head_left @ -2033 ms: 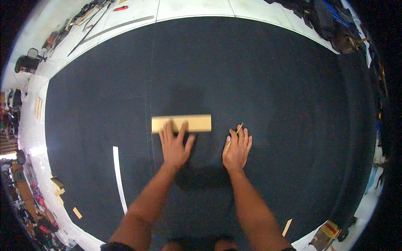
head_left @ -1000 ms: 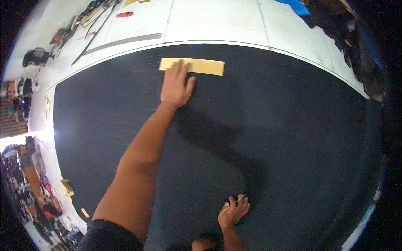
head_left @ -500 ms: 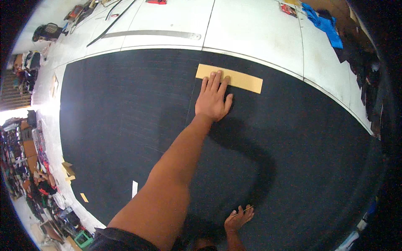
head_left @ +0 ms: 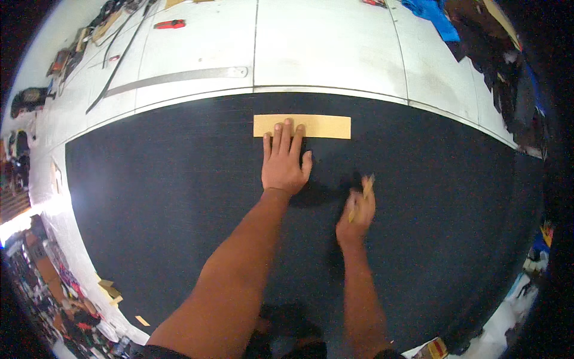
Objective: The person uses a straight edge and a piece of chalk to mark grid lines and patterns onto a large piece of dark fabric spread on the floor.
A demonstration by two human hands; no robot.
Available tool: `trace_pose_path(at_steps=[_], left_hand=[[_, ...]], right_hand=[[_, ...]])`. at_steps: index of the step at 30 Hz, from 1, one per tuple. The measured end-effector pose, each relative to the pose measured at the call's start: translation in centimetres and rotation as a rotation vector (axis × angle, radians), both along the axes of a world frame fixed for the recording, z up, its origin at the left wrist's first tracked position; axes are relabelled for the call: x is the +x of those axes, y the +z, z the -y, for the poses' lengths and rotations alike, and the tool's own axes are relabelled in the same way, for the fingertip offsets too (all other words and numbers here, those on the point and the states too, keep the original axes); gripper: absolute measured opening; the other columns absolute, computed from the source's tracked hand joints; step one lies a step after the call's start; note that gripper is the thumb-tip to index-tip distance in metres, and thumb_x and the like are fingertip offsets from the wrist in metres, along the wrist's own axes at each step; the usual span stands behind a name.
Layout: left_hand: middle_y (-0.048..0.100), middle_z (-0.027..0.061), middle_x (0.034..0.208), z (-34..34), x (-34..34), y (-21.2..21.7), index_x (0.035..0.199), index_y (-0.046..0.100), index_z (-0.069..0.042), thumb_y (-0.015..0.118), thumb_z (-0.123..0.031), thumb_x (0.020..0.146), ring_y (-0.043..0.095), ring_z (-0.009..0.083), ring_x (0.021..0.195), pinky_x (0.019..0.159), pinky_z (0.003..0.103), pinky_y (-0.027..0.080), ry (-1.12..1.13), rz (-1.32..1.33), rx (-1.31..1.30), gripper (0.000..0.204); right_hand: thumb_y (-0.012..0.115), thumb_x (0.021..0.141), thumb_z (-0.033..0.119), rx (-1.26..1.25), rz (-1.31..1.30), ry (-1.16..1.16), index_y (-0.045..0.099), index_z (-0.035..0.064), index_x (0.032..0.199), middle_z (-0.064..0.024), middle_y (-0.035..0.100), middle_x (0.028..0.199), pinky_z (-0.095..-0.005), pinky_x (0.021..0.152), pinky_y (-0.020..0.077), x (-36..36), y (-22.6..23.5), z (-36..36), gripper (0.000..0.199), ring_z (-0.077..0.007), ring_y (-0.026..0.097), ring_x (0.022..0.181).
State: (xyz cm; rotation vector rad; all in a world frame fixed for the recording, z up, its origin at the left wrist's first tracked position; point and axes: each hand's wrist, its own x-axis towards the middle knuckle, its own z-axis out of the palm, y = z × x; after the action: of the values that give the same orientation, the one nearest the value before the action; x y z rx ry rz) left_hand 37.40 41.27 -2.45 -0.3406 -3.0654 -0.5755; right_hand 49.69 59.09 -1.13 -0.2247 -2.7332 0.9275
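Note:
A tan rectangular strip (head_left: 326, 127), like card, lies flat on a large black sheet (head_left: 173, 197) near its far edge. My left hand (head_left: 284, 164) is laid flat with fingers stretched out, their tips resting on the left half of the strip. To the right and nearer, my right hand (head_left: 357, 212) is closed round a thin yellow pencil-like stick (head_left: 368, 187), which points up past the fingertips. That hand is blurred and hangs apart from the strip.
Beyond the sheet, a long metal ruler (head_left: 179, 79), a red cutter (head_left: 170, 24) and dark thin strips (head_left: 122, 57) lie on the white table (head_left: 326, 48). Blue cloth (head_left: 433, 17) sits at the far right. Small tan scraps (head_left: 110, 291) lie at the near left. Clutter lines the left side.
My right hand has come up from the near edge toward the strip, with the yellow stick now gripped upright. My left hand stays on the strip. The view has turned and shifted.

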Motion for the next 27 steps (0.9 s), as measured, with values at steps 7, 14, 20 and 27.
trace_pose_path(at_steps=[7, 14, 20, 27], left_hand=[[0.029, 0.0173, 0.162, -0.2, -0.4, 0.0, 0.153, 0.038, -0.011, 0.054, -0.035, 0.095, 0.027, 0.0399, 0.149, 0.122, 0.057, 0.018, -0.018, 0.049, -0.013, 0.064], [0.027, 0.0149, 0.163, -0.1, -0.4, 0.2, 0.154, 0.038, -0.013, 0.048, -0.038, 0.099, 0.024, 0.0338, 0.151, 0.123, 0.054, 0.016, -0.011, 0.095, -0.007, 0.061], [0.027, 0.0178, 0.162, 0.4, -0.3, 0.4, 0.153, 0.037, -0.012, 0.053, -0.037, 0.097, 0.025, 0.0365, 0.151, 0.123, 0.055, 0.016, 0.002, 0.118, 0.053, 0.064], [0.025, 0.0185, 0.163, 0.3, -0.2, 0.2, 0.154, 0.035, -0.012, 0.054, -0.038, 0.096, 0.023, 0.0375, 0.151, 0.123, 0.056, 0.017, 0.007, 0.136, 0.076, 0.066]], right_hand=[[0.056, 0.096, 0.013, 0.292, 0.133, 0.071, 0.064, 0.01, 0.123, -0.0125, 0.059, 0.139, -0.0529, 0.109, 0.0322, -9.8, -0.6, 0.0, 0.029, -0.0361, 0.045, 0.138], [0.058, 0.093, 0.014, 0.339, 0.065, 0.026, 0.065, 0.0123, 0.123, -0.01, 0.059, 0.14, -0.052, 0.109, 0.0327, -9.6, -1.7, 0.6, 0.03, -0.0352, 0.046, 0.138], [0.05, 0.097, 0.012, 0.363, 0.136, 0.034, 0.063, 0.0085, 0.123, -0.0064, 0.056, 0.146, -0.0511, 0.111, 0.0289, -9.6, -1.6, 1.1, 0.029, -0.0347, 0.043, 0.141], [0.049, 0.098, 0.011, 0.362, 0.128, 0.05, 0.063, 0.0087, 0.123, -0.0043, 0.054, 0.148, -0.051, 0.112, 0.0272, -9.8, -1.4, 1.1, 0.029, -0.0337, 0.042, 0.142]])
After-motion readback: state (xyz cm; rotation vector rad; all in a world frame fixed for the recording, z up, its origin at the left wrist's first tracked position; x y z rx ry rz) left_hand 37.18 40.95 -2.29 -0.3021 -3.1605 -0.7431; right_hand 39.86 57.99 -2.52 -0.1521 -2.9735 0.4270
